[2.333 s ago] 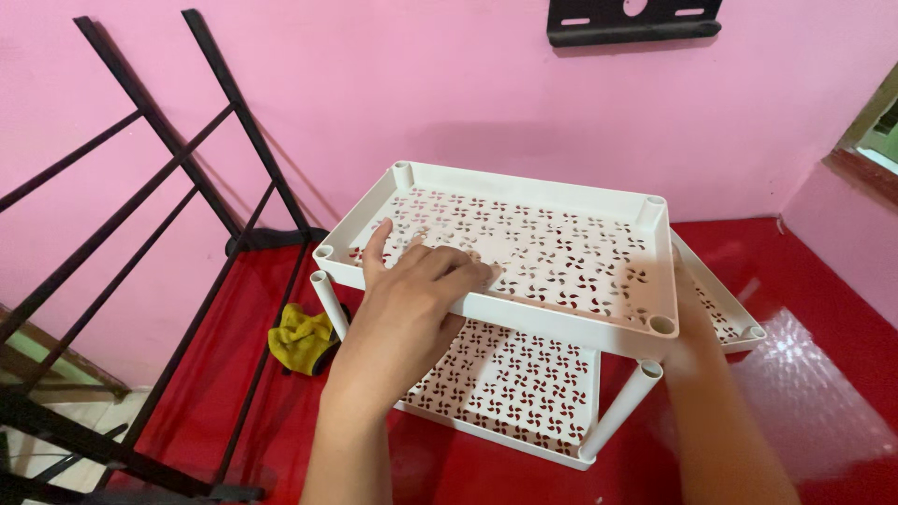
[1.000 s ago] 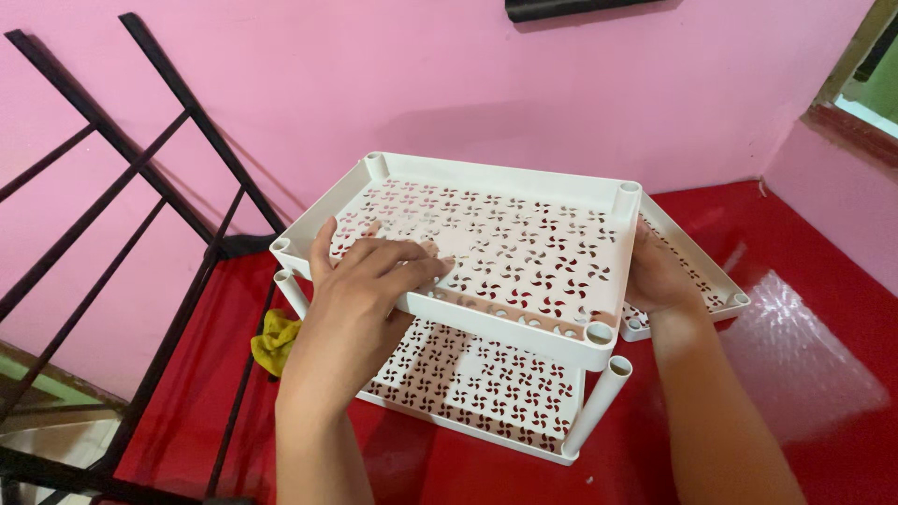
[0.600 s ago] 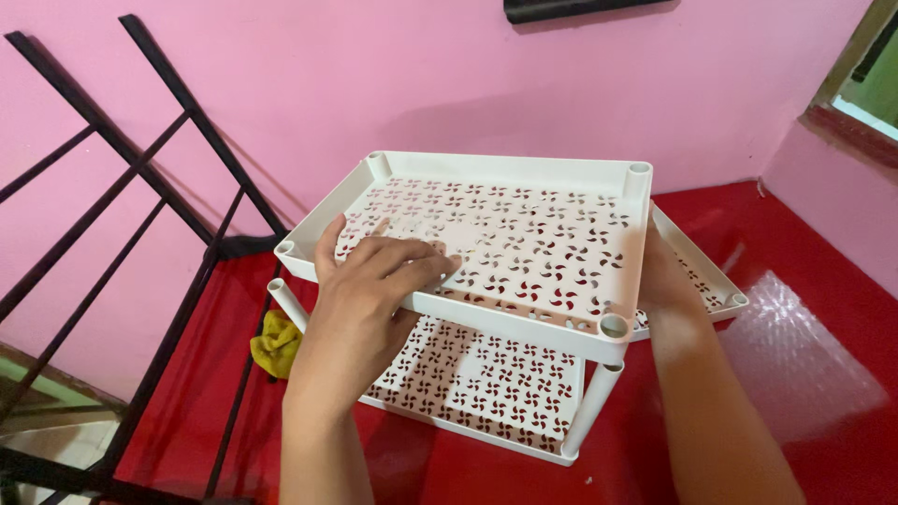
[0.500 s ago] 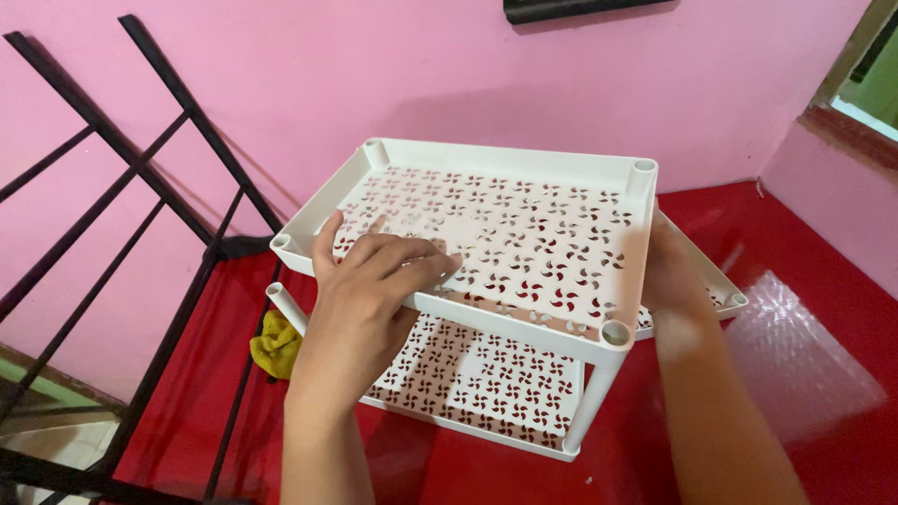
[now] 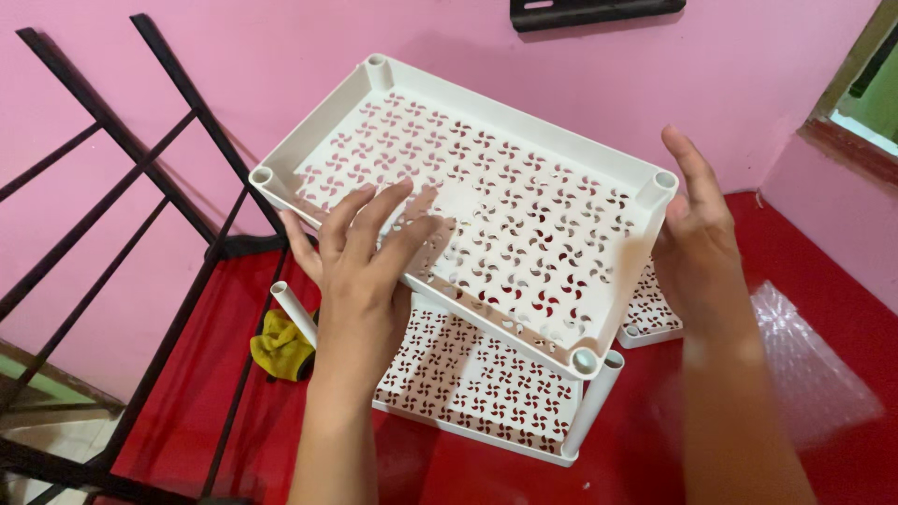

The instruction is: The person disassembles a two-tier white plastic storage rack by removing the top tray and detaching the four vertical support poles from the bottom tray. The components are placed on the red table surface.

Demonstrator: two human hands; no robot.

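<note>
Left hand [image 5: 360,257] clasped the tilted white perforated tray [image 5: 486,201] at its near edge; right hand [image 5: 697,238], fingers extended, pressed its right side above the lower shelf [image 5: 477,379].

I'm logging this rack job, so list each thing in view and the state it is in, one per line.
White perforated plastic shelf tray: lifted, tilted, held at two sides.
Left hand: fingers spread on the tray's near edge.
Right hand: open, against the tray's right corner.
White perforated lower tray: flat on the red floor, posts upright.
White plastic corner post: standing, top uncapped.
Yellow cloth: crumpled on the floor.
Black metal frame: leaning against the pink wall.
</note>
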